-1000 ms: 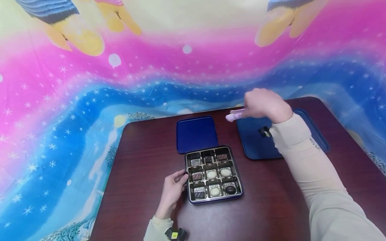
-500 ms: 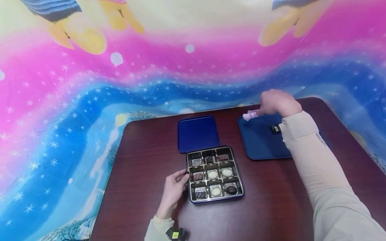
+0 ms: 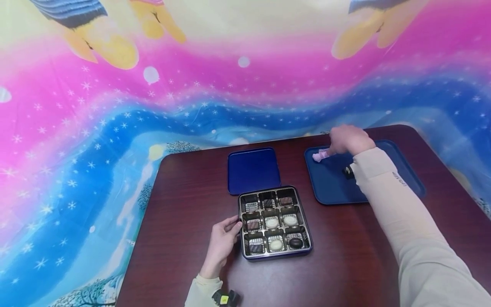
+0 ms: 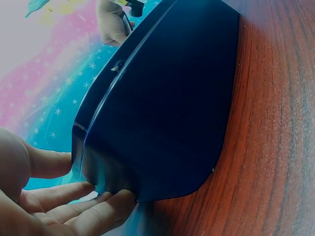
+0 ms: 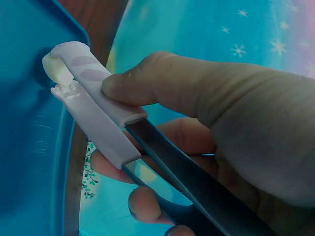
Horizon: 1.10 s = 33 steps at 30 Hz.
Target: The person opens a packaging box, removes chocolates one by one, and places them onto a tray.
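My right hand (image 3: 350, 140) grips a pair of tongs (image 5: 98, 105) with lilac tips and dark metal arms. Between the tips is a small white chocolate (image 5: 57, 70), held over the far left corner of the blue tray (image 3: 337, 187); whether it touches the tray I cannot tell. My left hand (image 3: 222, 238) holds the left side of a square dark blue tin (image 4: 162, 98), thumb at the rim and fingers against the wall. In the tin a divided insert (image 3: 262, 231) bears dark, brown and white chocolates (image 3: 272, 223).
A square blue lid (image 3: 253, 170) lies just behind the tin, to the left of the tray. Everything stands on a dark red-brown wooden table (image 3: 184, 200). A colourful cloth (image 3: 230, 85) hangs behind the table's far edge.
My right hand has carried the tongs rightward, then lowered them over the tray's far left corner. The left hand stays on the tin.
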Each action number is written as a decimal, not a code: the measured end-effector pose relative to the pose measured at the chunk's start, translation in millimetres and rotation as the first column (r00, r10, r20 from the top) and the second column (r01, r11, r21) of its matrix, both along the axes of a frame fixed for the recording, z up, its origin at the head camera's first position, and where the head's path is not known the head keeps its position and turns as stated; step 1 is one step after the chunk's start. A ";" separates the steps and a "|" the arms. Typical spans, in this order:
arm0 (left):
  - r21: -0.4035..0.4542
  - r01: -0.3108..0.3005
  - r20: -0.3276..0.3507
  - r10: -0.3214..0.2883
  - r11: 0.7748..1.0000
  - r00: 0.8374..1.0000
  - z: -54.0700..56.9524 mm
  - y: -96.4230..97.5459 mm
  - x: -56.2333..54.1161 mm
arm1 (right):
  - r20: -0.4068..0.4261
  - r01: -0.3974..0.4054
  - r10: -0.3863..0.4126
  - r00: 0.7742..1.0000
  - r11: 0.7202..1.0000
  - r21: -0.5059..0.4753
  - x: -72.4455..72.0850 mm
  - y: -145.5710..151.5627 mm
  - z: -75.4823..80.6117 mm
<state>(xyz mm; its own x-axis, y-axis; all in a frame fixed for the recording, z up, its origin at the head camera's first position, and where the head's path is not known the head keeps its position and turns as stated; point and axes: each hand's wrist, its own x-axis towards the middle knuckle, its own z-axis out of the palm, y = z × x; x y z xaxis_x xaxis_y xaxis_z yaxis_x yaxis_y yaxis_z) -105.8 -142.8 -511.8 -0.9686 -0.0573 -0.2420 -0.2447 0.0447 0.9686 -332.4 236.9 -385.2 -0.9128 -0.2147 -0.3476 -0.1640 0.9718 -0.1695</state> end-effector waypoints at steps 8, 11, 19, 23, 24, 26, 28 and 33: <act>-0.013 0.007 -0.005 -0.007 1.000 1.000 0.0 1.2 0.6 | 0.007 -0.003 0.003 1.000 1.000 0.030 4.1 -1.1 -7.9; -0.013 0.006 -0.002 -0.006 1.000 1.000 0.8 1.5 1.4 | 0.009 0.004 -0.004 1.000 0.999 0.044 4.8 -1.7 -8.9; -0.004 0.006 -0.001 -0.006 1.000 1.000 -0.3 0.8 1.4 | 0.000 0.019 -0.019 1.000 0.999 0.044 6.9 -1.7 -10.1; 0.006 0.007 -0.006 -0.007 1.000 1.000 -2.1 0.1 0.8 | -0.016 0.020 -0.019 1.000 0.999 0.029 7.3 0.0 -8.4; 0.006 0.007 -0.007 -0.007 1.000 1.000 -2.3 -0.1 0.7 | -0.023 0.019 -0.019 1.000 0.999 0.028 7.0 0.4 -8.0; 0.009 0.007 -0.006 -0.007 1.000 1.000 -2.9 -0.4 0.3 | -0.041 0.014 -0.013 0.999 1.000 0.025 6.5 1.3 -5.7; 0.007 0.008 -0.007 -0.008 1.000 1.000 -2.8 -0.7 0.1 | -0.047 0.009 -0.008 0.999 1.000 0.023 6.4 1.5 -2.7; 0.004 0.012 -0.012 -0.012 1.000 1.000 -2.2 -1.0 0.0 | -0.081 0.004 -0.003 0.997 1.000 0.016 10.5 -2.9 9.7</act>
<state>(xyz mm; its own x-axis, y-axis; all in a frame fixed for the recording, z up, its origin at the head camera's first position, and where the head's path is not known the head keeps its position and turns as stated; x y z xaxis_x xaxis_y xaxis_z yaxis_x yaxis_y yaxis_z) -105.8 -143.8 -514.0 -0.9720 -0.0451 -0.2306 -0.2326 0.0432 0.9716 -322.0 234.0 -375.5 -0.9387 -0.2064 -0.2759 -0.1731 0.9749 -0.1403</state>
